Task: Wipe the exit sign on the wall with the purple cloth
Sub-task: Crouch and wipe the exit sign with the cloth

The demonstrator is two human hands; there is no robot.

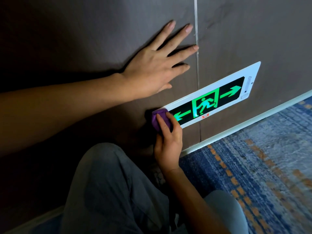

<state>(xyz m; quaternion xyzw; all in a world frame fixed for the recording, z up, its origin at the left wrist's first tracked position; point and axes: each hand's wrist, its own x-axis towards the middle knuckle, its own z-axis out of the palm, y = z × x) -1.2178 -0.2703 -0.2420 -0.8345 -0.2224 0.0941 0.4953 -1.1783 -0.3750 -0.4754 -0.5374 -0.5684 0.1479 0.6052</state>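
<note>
The exit sign [224,92] is a long white-framed panel low on the dark wall, with a glowing green running figure and two green arrows. My right hand [168,141] presses a bunched purple cloth [159,116] against the sign's left end, covering that corner. My left hand [155,66] lies flat on the wall above and left of the sign, fingers spread, holding nothing.
A thin vertical seam [196,48] runs down the wall panel past the sign. A pale baseboard [253,123] meets blue carpet with orange marks [253,174] at the right. My knees in grey trousers [109,183] are bent close to the wall below the hands.
</note>
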